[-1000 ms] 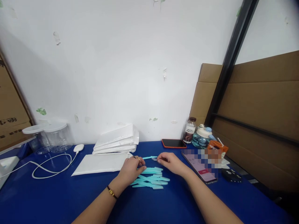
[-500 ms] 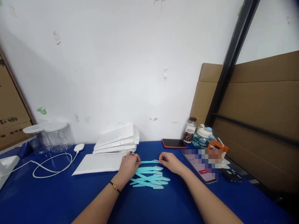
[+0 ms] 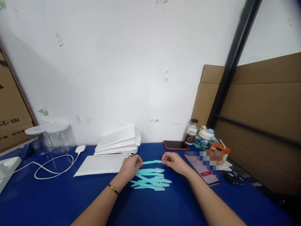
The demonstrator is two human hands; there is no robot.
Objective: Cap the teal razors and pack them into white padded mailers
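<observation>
My left hand (image 3: 131, 166) pinches the handle end of a turquoise eyebrow razor (image 3: 151, 162). At the razor's other end, the fingertips of my right hand (image 3: 172, 162) are closed on the pale cover over its blade. The razor spans the gap between both hands, roughly level. Just below it, nearer to me, several more turquoise eyebrow razors (image 3: 150, 181) lie in a loose, crossing pile with their covered ends to the right. A flat white padded envelope (image 3: 101, 164) lies beside my left hand, its right end partly behind the fingers.
More white envelopes (image 3: 117, 141) are stacked by the wall. At left are clear lidded jars (image 3: 60, 139) and a white charger with cable (image 3: 80, 149). At right are a red-edged phone (image 3: 175, 145), a larger phone (image 3: 204, 171), a brown-capped bottle (image 3: 191, 131), an orange carton (image 3: 215, 150) and a black object (image 3: 233, 177).
My right hand has shifted slightly to the right and more of the razor shows between the hands. Both hands still hold it. The pile has not moved.
</observation>
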